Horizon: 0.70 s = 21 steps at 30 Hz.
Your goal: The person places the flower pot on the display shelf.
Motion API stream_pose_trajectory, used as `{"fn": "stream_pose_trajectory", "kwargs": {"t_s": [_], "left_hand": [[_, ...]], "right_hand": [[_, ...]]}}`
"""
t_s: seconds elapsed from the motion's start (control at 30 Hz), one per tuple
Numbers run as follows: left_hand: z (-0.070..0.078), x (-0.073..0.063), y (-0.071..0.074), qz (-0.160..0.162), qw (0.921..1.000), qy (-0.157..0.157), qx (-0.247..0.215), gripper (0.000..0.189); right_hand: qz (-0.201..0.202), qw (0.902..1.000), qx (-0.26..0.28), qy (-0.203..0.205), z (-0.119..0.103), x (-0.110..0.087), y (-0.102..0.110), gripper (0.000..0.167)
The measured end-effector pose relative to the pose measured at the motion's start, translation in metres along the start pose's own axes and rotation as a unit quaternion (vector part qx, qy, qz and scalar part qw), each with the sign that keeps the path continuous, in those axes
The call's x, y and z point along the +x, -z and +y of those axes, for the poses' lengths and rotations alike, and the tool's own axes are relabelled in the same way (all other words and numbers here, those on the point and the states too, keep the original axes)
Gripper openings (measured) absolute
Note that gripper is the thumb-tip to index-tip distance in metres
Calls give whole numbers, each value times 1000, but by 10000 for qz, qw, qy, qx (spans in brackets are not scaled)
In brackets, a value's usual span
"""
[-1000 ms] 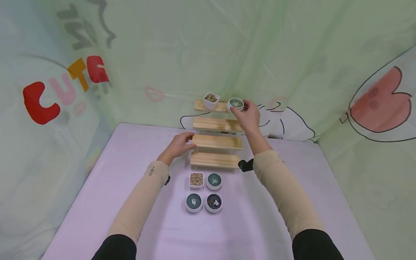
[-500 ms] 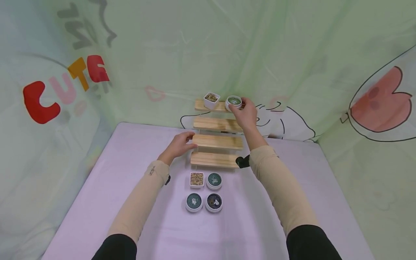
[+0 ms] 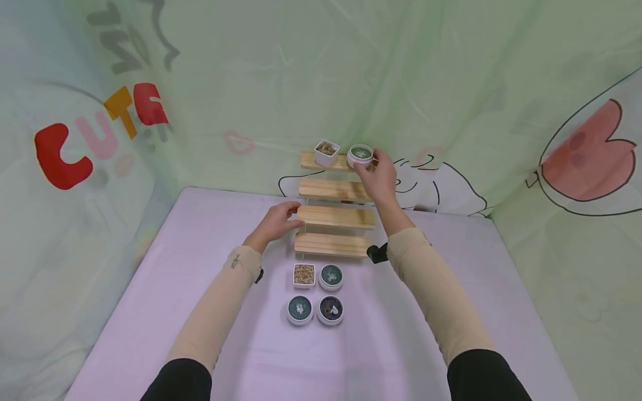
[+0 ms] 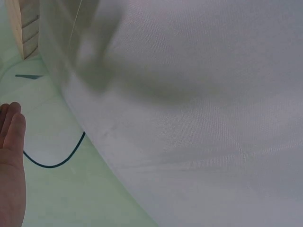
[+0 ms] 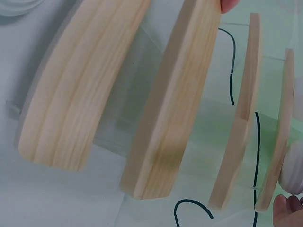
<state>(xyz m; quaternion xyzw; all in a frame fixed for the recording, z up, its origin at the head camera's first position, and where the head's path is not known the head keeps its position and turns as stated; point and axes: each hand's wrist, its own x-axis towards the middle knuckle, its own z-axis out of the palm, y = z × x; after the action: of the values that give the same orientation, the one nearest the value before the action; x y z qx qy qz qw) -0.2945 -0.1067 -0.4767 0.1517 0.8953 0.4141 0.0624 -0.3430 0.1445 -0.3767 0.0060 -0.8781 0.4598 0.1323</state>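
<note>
My right hand pinches a small round white pot with a green, pale-flecked top, at the right part of the highest board of a stepped wooden display stand. In the right wrist view, the pot sits against that top board, fingers at its side. My left hand holds the left end of the third board down, thumb and fingers about its edge. A square white pot with brownish grains stands on the top board, left of the round one.
In front of the stand, on the lilac cloth, are a square pot of grains, two green-topped round pots and a dark-topped round pot. A printed curtain hangs close behind the stand.
My right hand has moved the round pot slightly left along the top board, nearer the square pot. The left hand has stayed at the stand.
</note>
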Motion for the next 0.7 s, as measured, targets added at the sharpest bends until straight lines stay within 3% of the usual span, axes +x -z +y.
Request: {"fn": "stream_pose_trajectory", "kwargs": {"t_s": [0.4, 0.7], "left_hand": [[-2, 0, -1, 7, 9999, 79, -127, 64], [-4, -2, -3, -1, 9998, 75, -210, 64]], "right_hand": [[31, 9981, 538, 300, 12, -43, 9, 58], [-602, 9957, 473, 529, 34, -102, 10, 52]]}}
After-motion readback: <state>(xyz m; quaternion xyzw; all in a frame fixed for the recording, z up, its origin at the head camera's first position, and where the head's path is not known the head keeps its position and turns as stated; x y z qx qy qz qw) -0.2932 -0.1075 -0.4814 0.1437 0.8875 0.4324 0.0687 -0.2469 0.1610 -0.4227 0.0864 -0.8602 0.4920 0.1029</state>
